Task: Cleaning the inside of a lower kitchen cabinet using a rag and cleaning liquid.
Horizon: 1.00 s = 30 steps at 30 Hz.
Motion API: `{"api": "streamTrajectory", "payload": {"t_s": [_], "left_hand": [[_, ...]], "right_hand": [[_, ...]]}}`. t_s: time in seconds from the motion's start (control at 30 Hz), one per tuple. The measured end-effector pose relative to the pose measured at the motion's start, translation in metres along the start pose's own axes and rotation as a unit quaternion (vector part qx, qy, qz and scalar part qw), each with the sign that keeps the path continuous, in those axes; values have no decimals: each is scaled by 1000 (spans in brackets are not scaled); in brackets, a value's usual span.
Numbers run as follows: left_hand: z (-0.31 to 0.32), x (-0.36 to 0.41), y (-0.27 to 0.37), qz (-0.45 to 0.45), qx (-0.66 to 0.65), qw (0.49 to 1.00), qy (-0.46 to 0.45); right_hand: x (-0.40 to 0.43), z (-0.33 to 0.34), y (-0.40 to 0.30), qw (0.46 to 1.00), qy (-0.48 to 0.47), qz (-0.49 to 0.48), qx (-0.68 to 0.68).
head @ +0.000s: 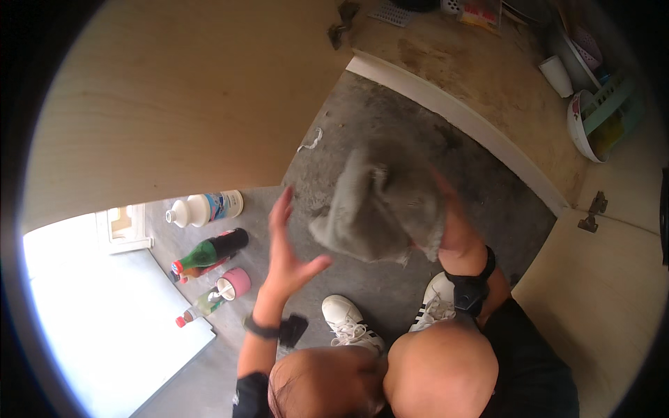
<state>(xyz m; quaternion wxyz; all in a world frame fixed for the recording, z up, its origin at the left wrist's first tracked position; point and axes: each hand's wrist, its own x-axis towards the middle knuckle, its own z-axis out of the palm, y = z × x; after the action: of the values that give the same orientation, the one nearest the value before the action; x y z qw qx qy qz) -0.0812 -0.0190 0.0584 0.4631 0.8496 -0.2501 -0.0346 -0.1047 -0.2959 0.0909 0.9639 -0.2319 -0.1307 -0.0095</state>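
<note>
A greyish cloth (387, 209), blurred by motion, hangs bunched over the concrete floor (470, 172). My right hand (452, 224) grips it at its right side, and the fabric hides most of the fingers. To the left of the cloth, my left hand (292, 251) is raised with thumb and fingers spread, touching nothing. Dark bands with black devices circle both wrists. In front of me is an open wooden cabinet, whose base board (470, 78) carries brown stains.
Plywood doors stand open at left (172, 104) and right (564, 292). On the floor at left are a white jug (225, 205), a green bottle (204, 253), a pink container (238, 282) and a clear bottle (201, 305). A bowl (577, 125) and white cup (556, 76) sit inside the cabinet.
</note>
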Motion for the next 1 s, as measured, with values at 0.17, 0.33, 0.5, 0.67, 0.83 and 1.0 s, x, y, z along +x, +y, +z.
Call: {"api": "streamTrajectory", "payload": {"t_s": [0.17, 0.33, 0.5, 0.67, 0.83, 1.0], "left_hand": [[58, 72, 0, -107, -131, 944, -285], [88, 75, -20, -448, -493, 741, -81], [59, 98, -74, -407, -681, 608, 30], [39, 89, -102, -357, -642, 671, 95], [37, 82, -108, -318, -571, 726, 214], [44, 86, -94, -264, -405, 851, 206]], "right_hand": [[35, 12, 20, 989, 138, 23, 44], [84, -78, 49, 894, 363, 41, -260], [166, -136, 91, 757, 401, -116, -503], [165, -118, 127, 697, 350, -113, -615], [131, -111, 167, 719, 269, -102, -632], [172, -134, 116, 720, 386, -103, -567]]}}
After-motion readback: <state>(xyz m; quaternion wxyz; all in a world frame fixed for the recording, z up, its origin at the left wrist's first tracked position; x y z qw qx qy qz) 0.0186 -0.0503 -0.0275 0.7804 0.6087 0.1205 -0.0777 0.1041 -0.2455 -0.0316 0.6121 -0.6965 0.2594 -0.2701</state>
